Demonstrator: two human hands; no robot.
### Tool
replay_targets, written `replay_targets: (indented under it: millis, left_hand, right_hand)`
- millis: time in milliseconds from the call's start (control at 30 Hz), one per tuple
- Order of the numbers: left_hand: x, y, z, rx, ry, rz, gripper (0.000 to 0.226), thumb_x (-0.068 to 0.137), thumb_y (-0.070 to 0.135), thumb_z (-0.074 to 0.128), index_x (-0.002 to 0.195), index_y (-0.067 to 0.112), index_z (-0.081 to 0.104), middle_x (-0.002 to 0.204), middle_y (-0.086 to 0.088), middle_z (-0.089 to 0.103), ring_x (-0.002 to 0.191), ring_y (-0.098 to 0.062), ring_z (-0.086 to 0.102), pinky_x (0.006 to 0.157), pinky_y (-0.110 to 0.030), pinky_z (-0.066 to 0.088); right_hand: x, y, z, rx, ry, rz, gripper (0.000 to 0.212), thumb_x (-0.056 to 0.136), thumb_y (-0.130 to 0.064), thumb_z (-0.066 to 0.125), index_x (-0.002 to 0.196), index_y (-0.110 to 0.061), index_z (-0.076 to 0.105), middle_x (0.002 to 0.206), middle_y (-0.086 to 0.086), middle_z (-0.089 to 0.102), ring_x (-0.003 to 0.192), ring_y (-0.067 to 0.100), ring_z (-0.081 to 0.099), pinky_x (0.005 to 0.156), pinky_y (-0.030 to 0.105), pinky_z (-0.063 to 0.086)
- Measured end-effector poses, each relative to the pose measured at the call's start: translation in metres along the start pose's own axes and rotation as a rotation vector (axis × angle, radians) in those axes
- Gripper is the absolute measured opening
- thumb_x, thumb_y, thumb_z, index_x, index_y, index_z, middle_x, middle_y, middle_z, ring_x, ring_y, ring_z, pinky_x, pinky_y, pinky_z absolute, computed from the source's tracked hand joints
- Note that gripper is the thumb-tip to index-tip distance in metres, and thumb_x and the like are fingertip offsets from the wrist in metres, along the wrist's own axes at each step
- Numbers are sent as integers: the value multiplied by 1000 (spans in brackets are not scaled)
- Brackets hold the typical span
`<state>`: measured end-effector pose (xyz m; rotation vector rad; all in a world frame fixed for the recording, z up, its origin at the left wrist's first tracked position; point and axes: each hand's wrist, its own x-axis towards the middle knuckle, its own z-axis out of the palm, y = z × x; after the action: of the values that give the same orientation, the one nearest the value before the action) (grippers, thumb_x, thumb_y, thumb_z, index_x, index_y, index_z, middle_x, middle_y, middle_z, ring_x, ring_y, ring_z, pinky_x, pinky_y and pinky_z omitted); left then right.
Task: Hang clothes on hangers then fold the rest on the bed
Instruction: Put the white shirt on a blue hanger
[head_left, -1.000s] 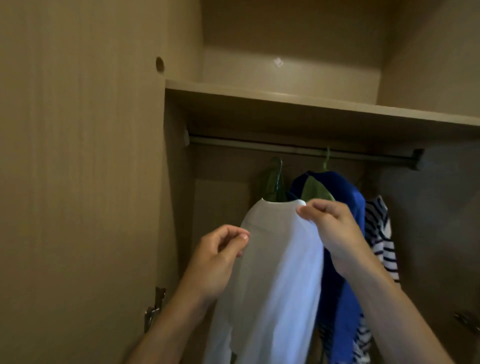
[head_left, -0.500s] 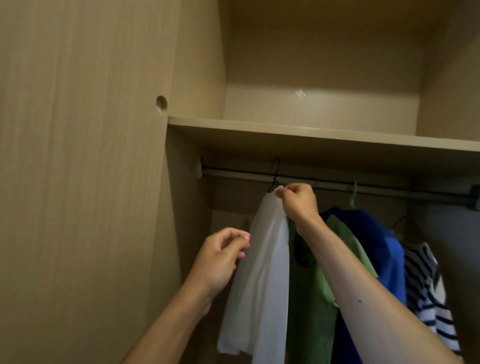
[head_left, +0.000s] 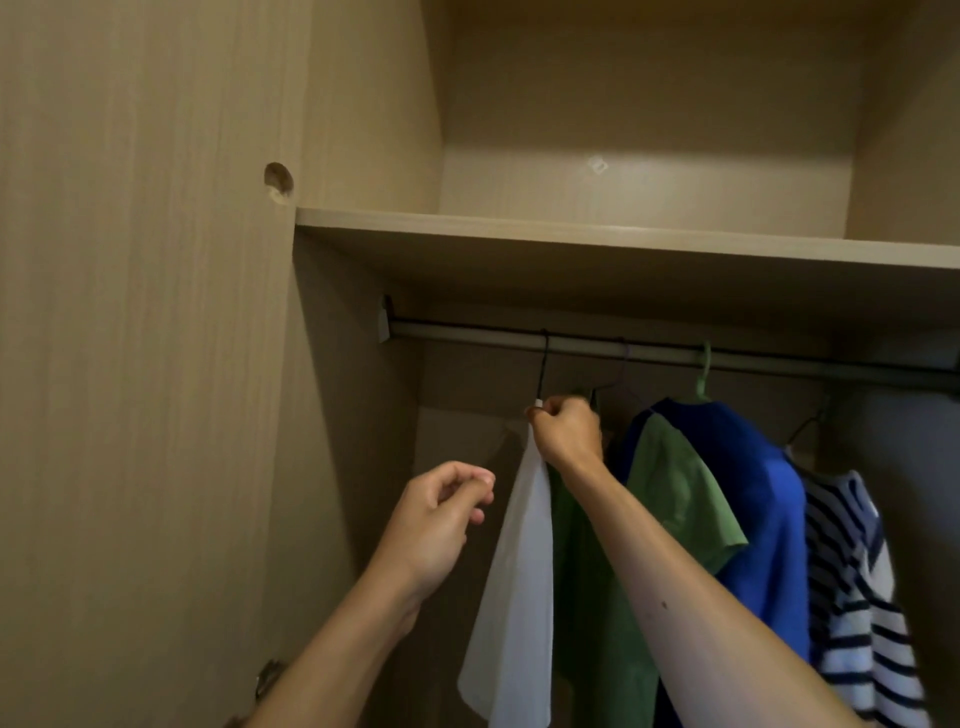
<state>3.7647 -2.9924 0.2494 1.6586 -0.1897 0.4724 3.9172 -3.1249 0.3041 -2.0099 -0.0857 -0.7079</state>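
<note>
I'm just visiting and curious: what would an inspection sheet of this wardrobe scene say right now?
Surface: wooden shelf above a metal rail; no bed in view.
Job's things: white shirt on a black hanger hooked over the rail; green shirt, blue shirt and striped shirt hang to its right.
Clutter: nothing seen.
Hands: right hand grips the white shirt's top; left hand apart from it, fingers curled, holds nothing.
Cables: nothing seen.
Surroundings: wardrobe door open at left.

Rail (head_left: 467, 340) under shelf (head_left: 571, 228) carried, left to right: white garment (head_left: 519, 571), green shirt (head_left: 675, 493), blue shirt (head_left: 753, 467), striped shirt (head_left: 852, 571).
</note>
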Motion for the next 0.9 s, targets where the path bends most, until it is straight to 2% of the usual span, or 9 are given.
replay_targets:
  millis: [167,300,400,467,600,700,833,900]
  left_hand:
    - [4,-2,9,-2,-9,-13,16,100,30,54,101,28,69,101,3,70,96,-14,63,72,-23,44]
    - [5,-4,18,22,-23,-22,16,101,30,53,101,28,68,101,4,69,96,-12,63,75,-23,46]
    - [5,-7,22,31,-28,-29,16,101,30,53,101,28,68,101,4,69,97,-13,63,77,-24,47]
    - [4,-10,23,38,-29,-35,16,101,31,53,101,29,68,102,4,69,97,-13,63,78,-26,47]
    - [4,-13,23,48,-30,-33,17,101,31,52,103,29,68,103,4,69,98,-13,63,78,-26,46]
    - [5,-13,27,50,-24,-30,17,101,31,52,101,30,69,102,4,69,97,-13,64,78,-26,46]
    - [5,-14,30,54,-26,-32,17,101,31,52,101,29,69,102,3,69,97,-14,64,79,-27,46]
    - [4,-15,33,62,-29,-34,17,101,31,52,101,29,69,102,2,69,98,-15,64,80,-27,46]
  right_hand:
    - [-5,7,-4,-263,3,-39,21,92,-45,57,90,-27,67,87,0,69,82,22,68,78,43,59]
    - [-7,7,-8,-412,-12,-78,23,95,-43,57,92,-23,67,86,0,66,81,20,65,74,35,55]
    - [-8,9,-10,-486,-23,-111,24,96,-43,58,95,-21,65,87,0,63,83,21,64,71,34,50]
    - [-8,11,-11,-509,-30,-125,24,96,-44,59,95,-21,63,88,1,60,83,22,61,71,33,47]
    - [-9,16,-7,-512,-24,-156,29,95,-47,60,100,-20,66,94,3,67,90,24,67,76,37,54]
    - [-9,20,-7,-502,-28,-166,29,94,-47,61,101,-20,66,97,3,68,90,25,67,73,35,51]
    - [-7,26,-10,-475,-6,-165,33,91,-53,64,99,-21,65,93,1,66,80,20,59,69,32,44]
    - [-6,29,-10,-451,9,-159,37,87,-58,65,96,-22,64,91,-1,66,80,19,60,71,33,49]
